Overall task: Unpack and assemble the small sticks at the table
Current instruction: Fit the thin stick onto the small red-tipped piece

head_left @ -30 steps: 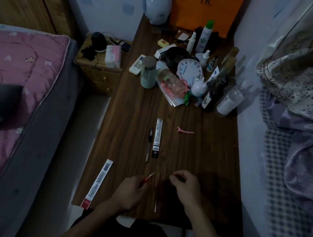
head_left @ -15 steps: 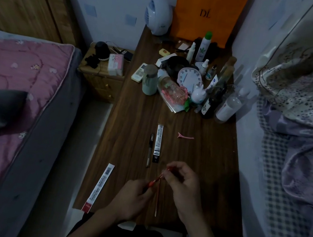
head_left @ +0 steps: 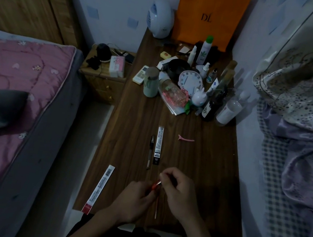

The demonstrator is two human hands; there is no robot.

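Note:
My left hand [head_left: 133, 199] grips a short red stick piece [head_left: 155, 186] with a metal tip, low over the near part of the wooden table [head_left: 205, 168]. My right hand [head_left: 178, 192] pinches that tip from the right, and a dark thin piece seems to lie in its fingers. A thin red stick [head_left: 156, 207] lies on the table between both hands. A black pen [head_left: 150, 151] and a black-and-white packet [head_left: 158, 145] lie farther out. A white packet with a red end [head_left: 98, 189] lies at the table's left edge.
A pink hair clip [head_left: 185, 138] lies right of the packets. Bottles, a clock [head_left: 190, 81], a cup [head_left: 150, 85] and an orange bag [head_left: 210, 13] crowd the far end. A bed [head_left: 10, 94] runs along the left, bedding [head_left: 306, 122] along the right.
My right hand has lifted off the table and come to the tip of the red piece in my left hand. Both hands now meet over the lying stick.

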